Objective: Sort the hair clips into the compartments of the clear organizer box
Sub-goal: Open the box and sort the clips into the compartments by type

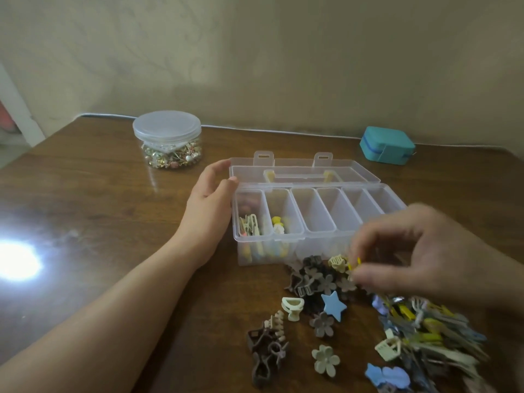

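My left hand (211, 194) braces, fingers apart, against the left end wall of the organizer box (312, 245) so it won't slide. My right hand (408, 251) pinches a thin yellow clip (355, 263) above the clip pile (368, 316) at the table's near right, presumably bound for the second compartment, which holds yellow ones.

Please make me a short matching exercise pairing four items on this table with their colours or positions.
Items:
1. star clip
2. round jar
3. small case
4. left hand

Descriptions:
A. teal, far right by the wall
B. blue, in the loose pile
C. resting against the organizer box's left end
D. clear, lidded, far left

Pairs: 1-B, 2-D, 3-A, 4-C
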Demonstrator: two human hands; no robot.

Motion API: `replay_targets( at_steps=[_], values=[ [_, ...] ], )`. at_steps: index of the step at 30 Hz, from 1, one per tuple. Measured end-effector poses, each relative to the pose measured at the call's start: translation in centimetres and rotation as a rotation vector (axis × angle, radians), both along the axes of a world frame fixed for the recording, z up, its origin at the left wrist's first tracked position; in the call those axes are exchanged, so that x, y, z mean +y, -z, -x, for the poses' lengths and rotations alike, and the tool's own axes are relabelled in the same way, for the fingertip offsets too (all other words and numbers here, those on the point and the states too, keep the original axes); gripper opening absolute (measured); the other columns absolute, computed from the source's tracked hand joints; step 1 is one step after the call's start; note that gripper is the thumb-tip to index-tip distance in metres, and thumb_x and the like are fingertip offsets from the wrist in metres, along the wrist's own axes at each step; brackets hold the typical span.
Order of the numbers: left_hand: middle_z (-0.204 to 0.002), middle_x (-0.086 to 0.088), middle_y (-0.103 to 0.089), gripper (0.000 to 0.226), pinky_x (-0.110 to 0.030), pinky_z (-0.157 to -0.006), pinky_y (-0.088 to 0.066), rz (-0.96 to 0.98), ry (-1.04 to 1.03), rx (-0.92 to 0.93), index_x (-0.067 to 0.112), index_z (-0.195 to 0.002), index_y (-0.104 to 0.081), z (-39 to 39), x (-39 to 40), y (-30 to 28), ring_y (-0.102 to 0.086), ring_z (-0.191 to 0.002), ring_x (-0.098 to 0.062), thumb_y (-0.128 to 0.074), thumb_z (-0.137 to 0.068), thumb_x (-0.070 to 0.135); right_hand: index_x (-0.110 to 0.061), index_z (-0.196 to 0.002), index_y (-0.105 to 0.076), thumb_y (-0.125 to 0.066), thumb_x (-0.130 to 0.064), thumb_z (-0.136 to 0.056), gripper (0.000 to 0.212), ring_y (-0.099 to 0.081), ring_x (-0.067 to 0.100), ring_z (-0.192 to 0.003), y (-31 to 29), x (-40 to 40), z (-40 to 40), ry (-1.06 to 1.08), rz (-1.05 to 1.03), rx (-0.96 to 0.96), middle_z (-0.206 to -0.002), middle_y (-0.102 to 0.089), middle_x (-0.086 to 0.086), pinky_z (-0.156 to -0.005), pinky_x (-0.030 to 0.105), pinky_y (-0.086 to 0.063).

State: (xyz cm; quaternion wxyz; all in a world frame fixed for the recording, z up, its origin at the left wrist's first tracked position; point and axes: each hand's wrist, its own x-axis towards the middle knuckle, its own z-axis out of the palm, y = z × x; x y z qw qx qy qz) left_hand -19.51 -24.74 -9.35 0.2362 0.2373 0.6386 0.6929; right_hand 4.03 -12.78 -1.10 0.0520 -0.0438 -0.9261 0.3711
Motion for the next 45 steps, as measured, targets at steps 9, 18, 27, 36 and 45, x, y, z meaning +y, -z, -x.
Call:
replay_targets(
  at_steps=[9,18,27,36,45],
  values=[
    [-0.115,-0.003,-0.07,0.038,-0.036,-0.079,-0.061,0.017,-0.021,0.027,0.025,-0.139,-0.05,-0.2,0.0,-0.2,-0.075,-0.089,-0.017,-0.046,-0.103,0.016,-0.005,-0.095,-0.063,-0.058,-0.003,-0.094,0.005,-0.04,0.011,-0.033,-0.2,-1.0,8.1,0.312,0.363,0.017,-0.094,-0.076,0.007,-0.034,0.019,-0.031],
    [-0.115,-0.006,-0.072,0.038,-0.035,-0.079,-0.059,0.019,-0.014,0.023,0.026,-0.139,-0.05,0.0,0.0,-0.1,-0.075,-0.091,-0.019,-0.047,-0.102,0.016,-0.03,-0.101,-0.068,-0.062,-0.012,-0.091,0.022,-0.056,-0.004,-0.044,-1.1,-0.3,7.9,0.413,-0.234,0.095,-0.106,-0.068,-0.016,-0.04,0.01,-0.041],
    [-0.111,0.003,-0.07,0.037,-0.021,-0.064,-0.058,0.014,-0.022,0.041,0.026,-0.137,-0.052,-0.3,0.1,-0.1,-0.075,-0.078,-0.006,-0.046,-0.103,0.016,-0.051,-0.096,-0.063,-0.069,-0.049,-0.081,0.017,-0.056,-0.011,-0.078,-1.6,0.9,-2.0,0.068,-0.511,-0.544,-0.09,-0.062,-0.033,-0.058,0.013,-0.045],
    [-0.085,0.01,-0.078,0.037,-0.024,-0.065,-0.057,-0.004,-0.044,0.038,0.023,-0.137,-0.053,-0.1,0.4,0.1,-0.075,-0.077,-0.008,-0.046,-0.102,0.013,-0.051,-0.108,-0.051,-0.059,-0.049,-0.085,0.025,-0.045,-0.001,-0.074,-0.1,-1.2,-1.4,0.058,-0.685,-0.592,-0.076,-0.052,-0.021,-0.073,0.024,-0.045],
    [-0.106,0.002,-0.073,0.038,-0.021,-0.062,-0.057,-0.009,-0.023,0.037,0.023,-0.139,-0.052,-0.2,0.2,0.0,-0.075,-0.08,-0.007,-0.045,-0.103,0.014,-0.043,-0.095,-0.054,-0.064,-0.05,-0.083,0.017,-0.055,-0.001,-0.087,0.3,-0.1,-1.5,0.027,-0.573,-0.512,-0.094,-0.059,-0.024,-0.078,0.025,-0.05]
  ],
)
